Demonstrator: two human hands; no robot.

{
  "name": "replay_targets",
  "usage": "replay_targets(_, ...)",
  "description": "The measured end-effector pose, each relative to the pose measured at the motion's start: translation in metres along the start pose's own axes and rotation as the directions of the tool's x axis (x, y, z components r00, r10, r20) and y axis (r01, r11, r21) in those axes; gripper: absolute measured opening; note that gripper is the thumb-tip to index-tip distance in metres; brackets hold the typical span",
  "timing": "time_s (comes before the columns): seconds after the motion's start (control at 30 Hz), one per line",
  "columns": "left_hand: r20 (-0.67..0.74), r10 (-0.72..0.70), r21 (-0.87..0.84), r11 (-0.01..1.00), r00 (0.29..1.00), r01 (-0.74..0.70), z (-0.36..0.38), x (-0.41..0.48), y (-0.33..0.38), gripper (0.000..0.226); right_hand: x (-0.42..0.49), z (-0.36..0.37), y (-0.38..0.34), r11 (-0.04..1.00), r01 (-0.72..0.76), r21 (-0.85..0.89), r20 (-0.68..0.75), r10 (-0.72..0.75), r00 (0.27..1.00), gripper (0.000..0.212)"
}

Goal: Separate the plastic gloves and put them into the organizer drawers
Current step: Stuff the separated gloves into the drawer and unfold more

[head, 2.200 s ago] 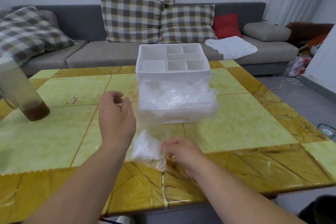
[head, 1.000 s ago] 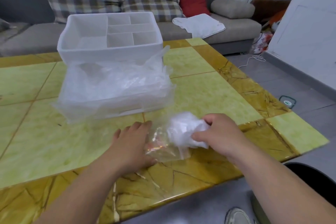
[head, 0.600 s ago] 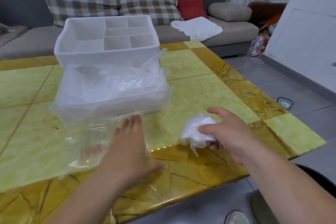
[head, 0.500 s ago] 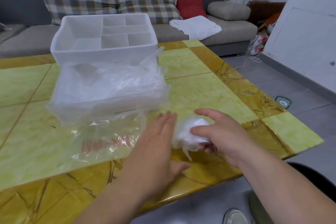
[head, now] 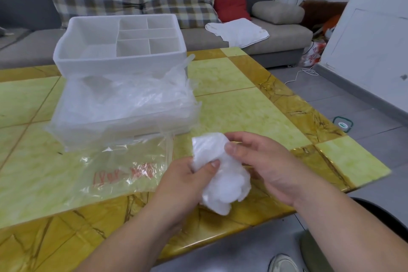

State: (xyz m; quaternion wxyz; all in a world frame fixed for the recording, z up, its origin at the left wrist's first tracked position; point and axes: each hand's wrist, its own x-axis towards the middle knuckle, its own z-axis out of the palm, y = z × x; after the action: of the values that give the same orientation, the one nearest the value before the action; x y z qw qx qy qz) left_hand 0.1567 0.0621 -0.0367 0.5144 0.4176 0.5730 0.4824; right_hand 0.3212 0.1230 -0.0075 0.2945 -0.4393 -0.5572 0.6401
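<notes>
Both the left hand (head: 187, 174) and right hand (head: 262, 159) pinch the wad of plastic gloves (head: 220, 172) between them, which looks feather-light, limp and clingy, best peeled from 1 loose edge.

Red print on the clear bag (head: 132, 161), perhaps mirrored: unreadable

Empty bag (head: 123, 170) lies before organizer (head: 120, 68) on table (head: 242, 106).

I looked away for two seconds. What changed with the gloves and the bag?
The right hand pulled the glove wad out of the clear bag; the left hand laid the bag on the table, then gripped the wad too. Organizer and open drawer stayed put.
</notes>
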Motion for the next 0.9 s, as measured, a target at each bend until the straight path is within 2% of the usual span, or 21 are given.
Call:
replay_targets(0.1,0.081,-0.002,-0.022,1.0,0.997,0.004,0.0,0.0,-0.001,0.023,0.002,0.001,0.005,0.993,0.01,-0.116,-0.058,-0.017,0.998,0.03)
replay_targets(0.17,0.14,-0.019,-0.067,0.997,0.99,0.029,0.0,-0.001,0.0,0.04,0.004,-0.002,0.006,0.994,0.008,-0.105,-0.116,-0.02,0.993,0.029)
replay_targets(0.27,0.168,-0.13,-0.23,0.959,0.977,0.167,0.0,-0.002,0.007,0.059,0.005,-0.006,0.002,0.999,0.017,-0.05,-0.119,-0.023,0.993,0.031)
replay_targets(0.33,0.109,-0.142,-0.275,0.947,0.984,0.168,-0.001,0.0,0.011,0.049,0.005,-0.007,0.001,1.0,0.011,-0.025,-0.107,-0.014,0.994,0.031)
replay_targets(0.4,0.039,-0.06,-0.208,0.976,0.997,0.067,-0.002,0.0,0.011,0.029,0.005,-0.004,0.004,1.0,-0.015,-0.009,-0.109,0.013,0.994,0.031)
replay_targets(0.53,0.02,0.123,-0.036,0.992,0.992,-0.122,-0.002,0.0,0.006,0.011,0.007,0.002,0.008,0.999,-0.041,0.015,-0.132,0.042,0.99,0.028)
replay_targets(0.6,0.004,0.176,0.017,0.984,0.984,-0.176,-0.002,0.002,0.004,0.009,0.007,0.003,0.01,0.994,-0.045,-0.1,-0.184,0.026,0.983,0.03)
replay_targets(0.67,-0.027,0.211,0.105,0.973,0.977,-0.207,-0.002,0.003,0.003,0.017,0.006,0.006,0.011,0.945,-0.032,-0.325,-0.259,-0.057,0.964,0.03)
replay_targets(0.73,-0.043,0.238,0.179,0.957,0.97,-0.226,-0.003,0.003,0.002,0.016,0.006,0.008,0.01,0.905,0.013,-0.424,-0.273,-0.141,0.951,0.019)
replay_targets(0.77,-0.044,0.25,0.226,0.945,0.967,-0.234,-0.003,0.003,0.001,0.013,0.005,0.01,0.008,0.931,0.036,-0.364,-0.252,-0.136,0.958,0.013)
replay_targets(0.83,-0.049,0.284,0.362,0.898,0.957,-0.248,-0.004,0.004,-0.001,0.01,0.004,0.012,0.005,0.995,0.03,-0.1,-0.176,-0.047,0.983,0.024)
replay_targets(0.9,-0.051,0.329,0.468,0.842,0.943,-0.269,-0.003,0.002,-0.001,0.016,0.003,0.011,0.002,1.0,0.005,0.021,-0.09,-0.003,0.996,0.03)
